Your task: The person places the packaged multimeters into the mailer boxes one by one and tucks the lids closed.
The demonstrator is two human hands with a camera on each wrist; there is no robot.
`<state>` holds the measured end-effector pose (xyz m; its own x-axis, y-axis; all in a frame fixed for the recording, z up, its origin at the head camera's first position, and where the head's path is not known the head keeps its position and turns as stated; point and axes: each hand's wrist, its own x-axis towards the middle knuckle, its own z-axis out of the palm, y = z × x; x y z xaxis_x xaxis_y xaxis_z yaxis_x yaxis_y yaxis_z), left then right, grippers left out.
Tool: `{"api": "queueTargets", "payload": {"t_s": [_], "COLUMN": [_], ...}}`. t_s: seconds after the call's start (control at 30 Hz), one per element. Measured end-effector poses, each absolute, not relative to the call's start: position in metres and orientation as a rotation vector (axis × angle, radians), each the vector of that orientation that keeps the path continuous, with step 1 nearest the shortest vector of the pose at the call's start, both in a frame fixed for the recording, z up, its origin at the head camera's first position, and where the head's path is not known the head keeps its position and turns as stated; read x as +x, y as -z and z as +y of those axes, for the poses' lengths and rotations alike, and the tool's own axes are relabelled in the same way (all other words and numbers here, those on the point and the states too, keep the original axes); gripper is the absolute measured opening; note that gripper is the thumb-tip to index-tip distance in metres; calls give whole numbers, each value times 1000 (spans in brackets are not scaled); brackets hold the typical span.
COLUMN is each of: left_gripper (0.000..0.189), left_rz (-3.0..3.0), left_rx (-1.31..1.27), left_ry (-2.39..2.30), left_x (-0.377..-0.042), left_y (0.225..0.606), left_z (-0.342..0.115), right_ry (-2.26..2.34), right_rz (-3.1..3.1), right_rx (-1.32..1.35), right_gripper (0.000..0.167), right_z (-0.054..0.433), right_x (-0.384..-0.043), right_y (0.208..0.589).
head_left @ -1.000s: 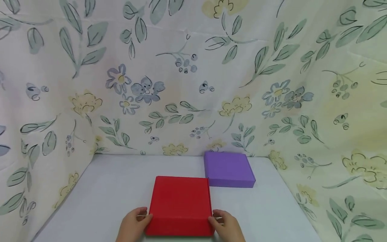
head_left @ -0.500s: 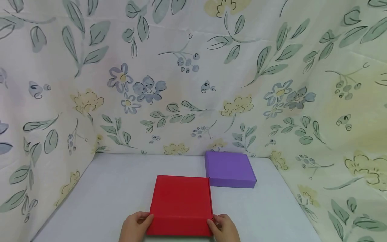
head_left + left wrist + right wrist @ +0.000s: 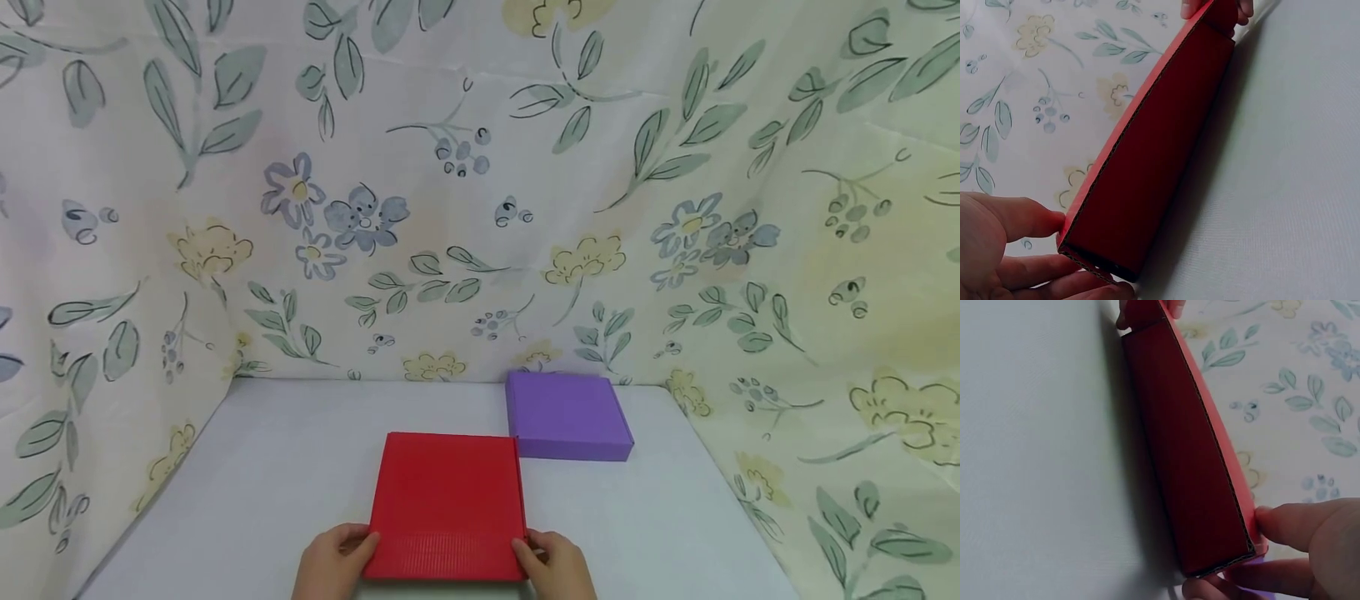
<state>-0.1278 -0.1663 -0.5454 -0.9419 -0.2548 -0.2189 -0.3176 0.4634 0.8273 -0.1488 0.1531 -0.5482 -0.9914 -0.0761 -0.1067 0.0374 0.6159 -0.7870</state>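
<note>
A flat red cardboard box lies at the front of the table, lid side up. My left hand grips its near left corner, and my right hand holds the near right one. Across the lid's near part runs a strip with fine upright ridges. In the left wrist view the thumb presses on the top edge while the other fingers sit lower at the side. The right wrist view shows the right thumb likewise on top, beside the dark front wall.
Behind and to the right, a purple box of similar shape lies near the table's back edge, close to the red box's far right corner. The white table is bordered at the back and sides by a flower-patterned cloth.
Both hands have shifted slightly on the red box's corners, the right one a little nearer. The lid's near strip, smooth and creased off before, now looks flatter and shows fine ridges.
</note>
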Motion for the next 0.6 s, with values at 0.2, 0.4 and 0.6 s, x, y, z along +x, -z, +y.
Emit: {"api": "queueTargets", "payload": {"t_s": [0.2,0.4,0.6], "left_gripper": [42,40,39], "left_rz": [2618,2631,2636], "left_rx": [-532,-530,-545], "left_ry": [-1477,-1479,-1479], "left_x": [-127,-125,-126], "left_y": [542,541,543], "left_z": [-165,-165,-165], "right_ry": [1340,1312,1306], "right_rz": [2644,2646,2655], "right_rx": [-38,-26,-1], "right_gripper": [50,50,50], "right_z": [154,154,153], "right_x": [-150,-151,-151], "right_y": [546,544,544]}}
